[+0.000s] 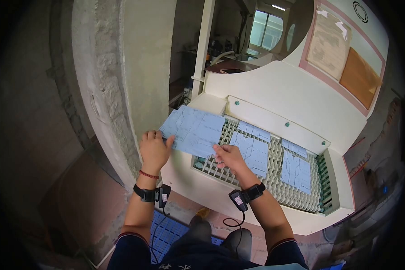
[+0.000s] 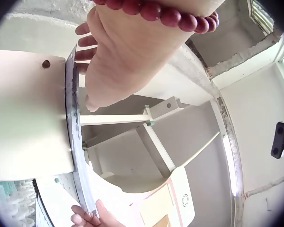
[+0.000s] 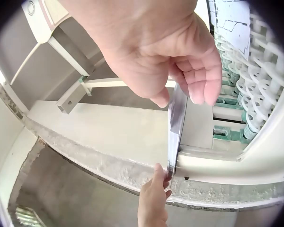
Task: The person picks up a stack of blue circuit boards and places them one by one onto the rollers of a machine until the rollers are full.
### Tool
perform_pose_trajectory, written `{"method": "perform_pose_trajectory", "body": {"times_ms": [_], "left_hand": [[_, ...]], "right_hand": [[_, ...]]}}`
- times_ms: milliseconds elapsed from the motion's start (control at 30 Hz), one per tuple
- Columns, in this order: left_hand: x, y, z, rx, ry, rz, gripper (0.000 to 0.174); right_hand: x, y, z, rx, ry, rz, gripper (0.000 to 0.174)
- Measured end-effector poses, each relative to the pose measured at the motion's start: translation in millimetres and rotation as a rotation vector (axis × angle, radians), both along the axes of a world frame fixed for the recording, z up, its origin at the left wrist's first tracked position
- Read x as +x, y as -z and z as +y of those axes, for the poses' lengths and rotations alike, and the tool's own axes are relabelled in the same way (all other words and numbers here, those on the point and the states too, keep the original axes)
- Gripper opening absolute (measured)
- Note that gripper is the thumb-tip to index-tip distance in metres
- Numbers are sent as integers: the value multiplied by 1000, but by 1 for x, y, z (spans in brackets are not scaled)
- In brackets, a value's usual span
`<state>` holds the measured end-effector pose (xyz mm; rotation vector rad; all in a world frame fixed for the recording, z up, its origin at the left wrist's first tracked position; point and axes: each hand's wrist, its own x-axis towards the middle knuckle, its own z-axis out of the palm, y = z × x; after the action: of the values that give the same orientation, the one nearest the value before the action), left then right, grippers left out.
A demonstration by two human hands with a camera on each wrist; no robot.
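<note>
A blue panel with dark line patterns [image 1: 193, 130] is held by both hands above the left end of the roller bed. The left hand [image 1: 155, 150] grips its left edge, thumb on top; in the left wrist view the left hand [image 2: 128, 56] has its fingers behind the panel [image 2: 75, 137]. The right hand [image 1: 231, 158] pinches the panel's near right corner. From the right wrist view, the right hand [image 3: 165, 56] has thumb and curled fingers on either side of the panel [image 3: 176, 127], which appears edge-on.
Further blue panels [image 1: 252, 150] [image 1: 296, 171] lie on the white rollers [image 1: 274, 191] of a cream machine [image 1: 256, 85]. A rough concrete pillar [image 1: 108, 85] stands close on the left. Under the person's feet is a blue slatted mat [image 1: 168, 231].
</note>
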<state>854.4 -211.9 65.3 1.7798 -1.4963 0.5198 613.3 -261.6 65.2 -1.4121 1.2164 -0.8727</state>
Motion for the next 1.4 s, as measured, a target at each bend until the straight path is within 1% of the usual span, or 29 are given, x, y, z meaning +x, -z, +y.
{"method": "perform_pose_trajectory", "body": {"times_ms": [33,100,133,200,233,300,433,500,600,733,833,900,933,967,1033,1067,1100,1167,1200,1233,1300,1333,1400], "left_hand": [[-3,1,3,-1,-1,-1,45],[-7,1,9,-102,12,-117,44],[-10,1,12,-98,10,-118,44],[-15,1,18,-82,44,-65,47],[-18,1,21,-82,43,-65,47],[-22,2,29,-93,127,11,47],[-32,7,41,-88,179,6,49],[-38,9,45,-105,131,-82,49],[-43,9,49,-96,118,-94,49],[-46,8,52,-106,114,-130,49],[-53,7,62,-97,148,-120,46],[-59,8,70,-45,310,133,44],[-60,12,73,-121,372,110,41],[-63,13,78,-116,373,108,41],[-75,14,91,101,652,841,37],[-77,37,88,119,800,1081,36],[-82,38,91,128,802,1081,36],[-98,36,97,367,1069,1600,37],[-104,41,96,498,1160,1623,44],[-111,47,97,511,1164,1625,44],[-128,57,97,834,1398,1811,48],[-136,56,99,938,1413,1868,45],[-150,63,101,994,1412,1886,45]], "right_hand": [[0,-1,-1,-1,-1,-1,37],[1,-2,-2,-22,32,9,39],[0,-1,-2,-19,29,8,39],[-6,2,-3,39,60,-136,33],[-9,2,-2,40,59,-137,33],[-14,2,5,85,89,-263,28],[-26,6,14,96,117,-253,27],[-30,8,16,53,107,-208,28],[-33,1,23,11,120,-143,28],[-38,1,25,-15,125,-136,29],[-46,2,33,7,142,-174,29],[-59,7,41,24,153,-352,28],[-67,13,45,35,160,-452,25],[-75,17,53,40,161,-455,25],[-95,22,73,-7,215,-567,22],[-105,28,85,-21,227,-605,21],[-116,33,97,-35,240,-644,20],[-137,43,123,-63,290,-659,20],[-147,48,136,-95,333,-674,20],[-156,53,148,-94,346,-673,20],[-172,64,169,-126,407,-675,21],[-177,69,177,-140,448,-666,21],[-185,80,190,-137,493,-640,21]]}}
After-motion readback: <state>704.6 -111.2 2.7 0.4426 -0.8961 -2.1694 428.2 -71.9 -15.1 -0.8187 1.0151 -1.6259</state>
